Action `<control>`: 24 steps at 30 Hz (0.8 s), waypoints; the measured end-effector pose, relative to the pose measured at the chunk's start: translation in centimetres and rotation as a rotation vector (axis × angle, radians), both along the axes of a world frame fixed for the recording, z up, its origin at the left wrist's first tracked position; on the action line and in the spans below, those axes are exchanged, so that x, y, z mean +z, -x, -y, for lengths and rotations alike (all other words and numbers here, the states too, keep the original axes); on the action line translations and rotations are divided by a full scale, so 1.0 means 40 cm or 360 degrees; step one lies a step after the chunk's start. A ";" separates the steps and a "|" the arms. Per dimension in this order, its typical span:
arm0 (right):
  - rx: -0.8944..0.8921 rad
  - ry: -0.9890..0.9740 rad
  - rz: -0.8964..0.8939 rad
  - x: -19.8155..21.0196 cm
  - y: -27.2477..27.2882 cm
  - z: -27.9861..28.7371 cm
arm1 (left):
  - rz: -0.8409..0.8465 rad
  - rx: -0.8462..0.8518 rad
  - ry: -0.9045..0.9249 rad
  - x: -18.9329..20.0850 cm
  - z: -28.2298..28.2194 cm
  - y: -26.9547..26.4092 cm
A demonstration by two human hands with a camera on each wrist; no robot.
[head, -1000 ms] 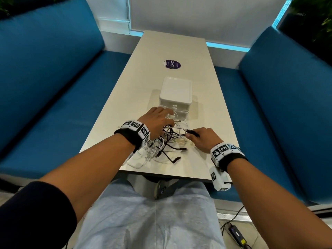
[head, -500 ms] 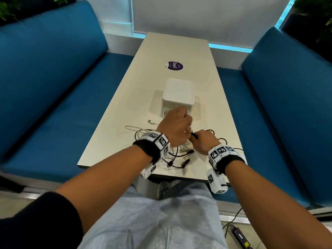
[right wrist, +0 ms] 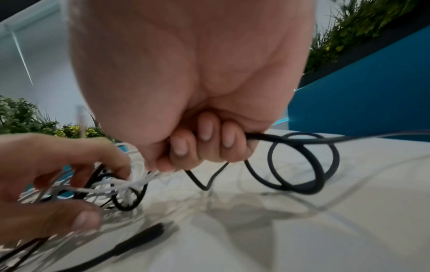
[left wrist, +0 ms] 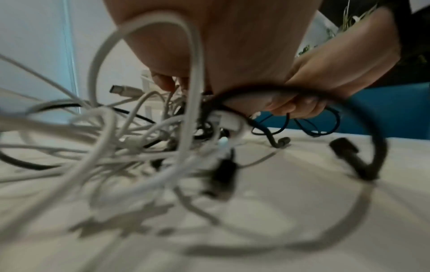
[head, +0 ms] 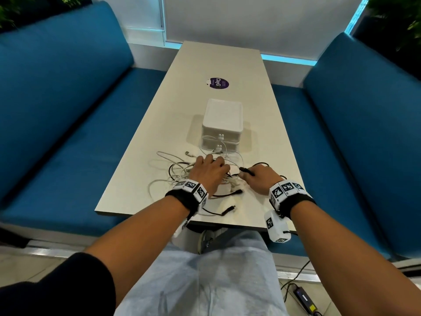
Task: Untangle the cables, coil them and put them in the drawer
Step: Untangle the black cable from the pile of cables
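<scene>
A tangle of white and black cables [head: 182, 173] lies on the pale table [head: 227, 60] near its front edge. My left hand [head: 213, 166] sits on the tangle, and its thumb and fingers [right wrist: 111, 160] pinch a bunch of white cables [right wrist: 104, 185]. My right hand [head: 251, 176] is a fist round a black cable [right wrist: 302, 165], whose plug end [head: 247, 171] sticks out toward the left hand. Two loose black plugs [head: 238, 192] lie nearer to me. Just behind the hands stands a white two-drawer box [head: 222, 119] with both drawers closed.
Farther back on the table is a round purple sticker [head: 218, 83]. Blue benches [head: 68, 115] [head: 364, 133] run along both sides. A black power adapter [head: 305, 299] lies on the floor at lower right. My knees are under the table's front edge [head: 159, 214].
My left hand went up to the drawer box and has come back down onto the tangle. White cables now lie spread out to the left. The right hand kept hold of the black cable.
</scene>
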State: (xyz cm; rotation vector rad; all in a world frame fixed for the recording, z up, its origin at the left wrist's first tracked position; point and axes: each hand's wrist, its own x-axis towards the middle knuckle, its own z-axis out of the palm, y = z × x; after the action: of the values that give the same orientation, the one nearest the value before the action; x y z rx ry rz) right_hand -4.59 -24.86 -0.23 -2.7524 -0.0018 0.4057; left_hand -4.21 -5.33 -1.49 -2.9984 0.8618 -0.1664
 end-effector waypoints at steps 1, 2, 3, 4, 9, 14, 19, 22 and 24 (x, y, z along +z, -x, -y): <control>0.0000 -0.0008 0.0000 0.006 0.000 0.006 | 0.0019 -0.0031 -0.0038 0.003 -0.015 -0.002; -0.0005 -0.0024 -0.0003 0.013 -0.001 0.014 | 0.0041 -0.0060 -0.0072 0.007 -0.028 -0.006; -0.0013 -0.0047 -0.0004 0.018 -0.001 0.022 | 0.0061 -0.0089 -0.0110 0.011 -0.038 -0.011; -0.0021 -0.0072 -0.0003 0.024 0.000 0.029 | 0.0077 -0.0112 -0.0150 0.015 -0.048 -0.016; -0.0024 -0.0112 0.0025 0.032 -0.004 0.036 | 0.0034 -0.0152 -0.0291 0.015 -0.072 -0.031; 0.0056 -0.0194 0.0068 0.022 -0.002 0.020 | -0.0198 -0.0049 0.0003 0.009 -0.054 -0.019; 0.0086 -0.0222 0.0071 0.006 0.001 0.011 | -0.0066 0.0070 0.0275 0.001 -0.036 -0.022; 0.0105 -0.0164 0.0089 -0.004 0.000 0.009 | -0.0020 0.0007 0.0230 -0.005 -0.039 -0.024; 0.0121 -0.0153 0.0121 -0.010 0.004 0.007 | -0.0020 -0.0047 0.0128 -0.006 -0.036 -0.017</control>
State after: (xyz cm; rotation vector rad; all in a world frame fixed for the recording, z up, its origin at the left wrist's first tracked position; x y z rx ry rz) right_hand -4.75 -25.14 -0.62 -2.6770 -0.1415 0.3125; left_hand -3.53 -3.88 -1.73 -3.0649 0.9231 -0.1879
